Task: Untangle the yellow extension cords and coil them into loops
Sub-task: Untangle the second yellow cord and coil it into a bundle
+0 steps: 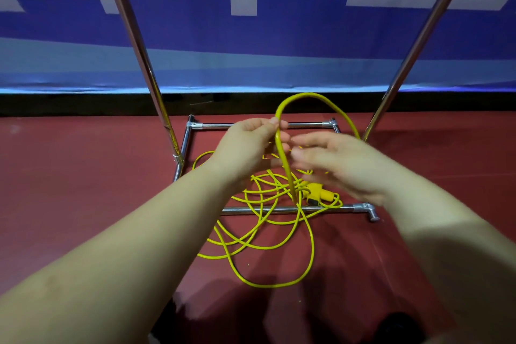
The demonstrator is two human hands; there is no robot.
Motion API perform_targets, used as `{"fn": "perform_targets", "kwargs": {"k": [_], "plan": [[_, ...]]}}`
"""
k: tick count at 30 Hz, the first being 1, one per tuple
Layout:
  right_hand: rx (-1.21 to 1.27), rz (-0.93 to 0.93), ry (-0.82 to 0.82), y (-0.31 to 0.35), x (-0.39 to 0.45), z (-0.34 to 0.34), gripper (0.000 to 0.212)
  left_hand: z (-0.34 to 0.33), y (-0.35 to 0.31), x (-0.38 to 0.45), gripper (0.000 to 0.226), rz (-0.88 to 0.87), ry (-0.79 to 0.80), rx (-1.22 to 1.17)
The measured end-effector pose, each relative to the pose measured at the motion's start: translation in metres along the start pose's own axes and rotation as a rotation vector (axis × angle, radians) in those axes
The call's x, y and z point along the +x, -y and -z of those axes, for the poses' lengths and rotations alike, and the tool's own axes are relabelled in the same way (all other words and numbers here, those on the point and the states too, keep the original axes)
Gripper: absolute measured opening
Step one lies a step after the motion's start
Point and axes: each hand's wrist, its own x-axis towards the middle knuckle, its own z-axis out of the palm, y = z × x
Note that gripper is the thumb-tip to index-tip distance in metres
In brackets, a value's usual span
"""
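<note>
Left hand (pixel 248 145) pinches a raised loop of yellow cord (pixel 282 165), right hand (pixel 343 165) beside it blurred with fingers spread, the rest tangled on the red floor (pixel 83 190) across the metal frame (pixel 279 210).

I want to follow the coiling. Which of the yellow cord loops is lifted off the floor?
The arched loop held up by the left hand, in front of the blue banner. The other loops lie tangled on the red floor.
</note>
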Motion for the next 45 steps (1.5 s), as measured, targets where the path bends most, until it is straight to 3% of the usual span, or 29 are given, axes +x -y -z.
{"fn": "perform_targets", "kwargs": {"k": [2,5,10,13,17,19,21,23,26,29,35,41,45], "plan": [[-0.163,0.013,0.084,-0.004,-0.001,-0.006,0.023,0.005,-0.002,0.002,0.022,0.028,-0.067,-0.082],[-0.217,0.086,0.052,-0.003,-0.001,-0.009,0.024,0.007,-0.004,0.003,0.022,0.061,-0.111,-0.193],[-0.052,0.161,0.011,0.009,-0.006,-0.013,0.016,0.006,-0.011,0.002,0.019,-0.003,-0.023,-0.263],[0.181,0.159,-0.126,0.013,-0.004,-0.010,0.013,0.005,-0.005,-0.001,0.021,0.004,0.120,-0.091],[0.639,0.112,-0.312,0.015,0.001,0.006,0.012,-0.002,0.018,-0.010,0.019,0.060,0.330,0.353],[0.743,0.075,-0.370,0.012,0.005,0.012,0.012,-0.006,0.024,-0.011,0.015,-0.001,0.353,0.504],[0.782,0.058,-0.388,0.010,0.007,0.014,0.011,-0.008,0.023,-0.010,0.017,-0.032,0.326,0.481],[0.673,0.048,-0.340,0.008,0.008,0.014,0.007,-0.008,0.019,-0.007,0.018,-0.046,0.266,0.412],[0.234,-0.009,-0.147,0.002,0.003,0.009,0.023,-0.005,0.011,-0.003,0.019,-0.080,0.143,0.297],[-0.137,0.015,0.039,-0.006,-0.002,-0.003,0.022,0.001,0.003,0.000,0.020,-0.037,-0.007,0.055],[-0.327,0.138,-0.046,-0.011,0.006,-0.002,0.023,0.005,0.001,0.002,0.017,0.044,-0.074,-0.186],[-0.230,0.141,-0.107,-0.003,0.004,-0.007,0.012,0.005,0.000,0.002,0.016,0.025,-0.015,-0.243],[0.239,0.116,-0.231,0.007,0.003,-0.003,0.010,0.006,0.006,0.002,0.028,0.138,0.156,-0.032]]}}
